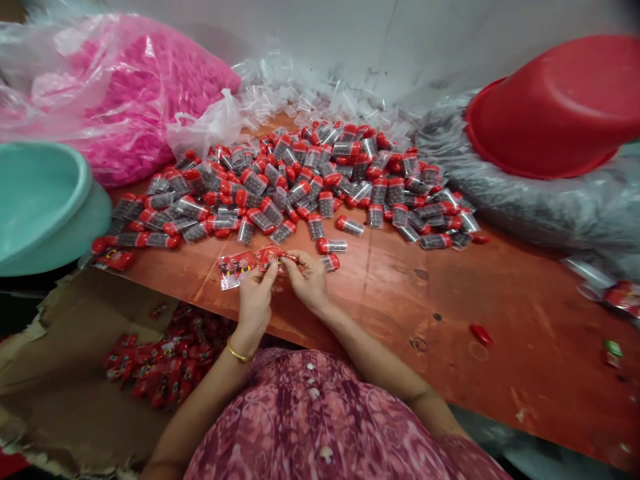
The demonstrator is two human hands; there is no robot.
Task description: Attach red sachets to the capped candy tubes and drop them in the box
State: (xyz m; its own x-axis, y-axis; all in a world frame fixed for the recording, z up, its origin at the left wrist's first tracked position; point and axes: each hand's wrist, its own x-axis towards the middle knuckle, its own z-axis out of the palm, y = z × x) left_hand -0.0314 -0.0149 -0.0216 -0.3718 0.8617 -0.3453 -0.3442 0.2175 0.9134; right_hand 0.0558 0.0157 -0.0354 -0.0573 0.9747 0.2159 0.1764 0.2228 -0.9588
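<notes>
Two hands on one red strip

Both hands are closed in a pinch, close together, almost touching, at the near edge of the table (400, 300). The left hand (255, 297) and the right hand (309, 279) hold the same strip of red packets (237, 267) between thumb and fingertips. The strip lies with its long axis from side to side, a little higher at the right end. The right hand grips that right end. The left hand grips just beside it, so most of the strip sticks out past the left hand, to the person's left, and the left hand is the nearer one to the free part.

Just beyond the right hand lies a single vial (330, 262) with a red cap, near it but apart. Further forward from both hands there is a wide pile of vials (300, 180) of the same kind. Below the left hand, under the table edge, a torn cardboard box (65, 373) holds many loose red packets (160, 367). Far to the left of the hands stand a teal basin (40, 200) and a pink bag (125, 100); far to the right, a red basin (555, 107) rests tilted on a grey bag (550, 207).
</notes>
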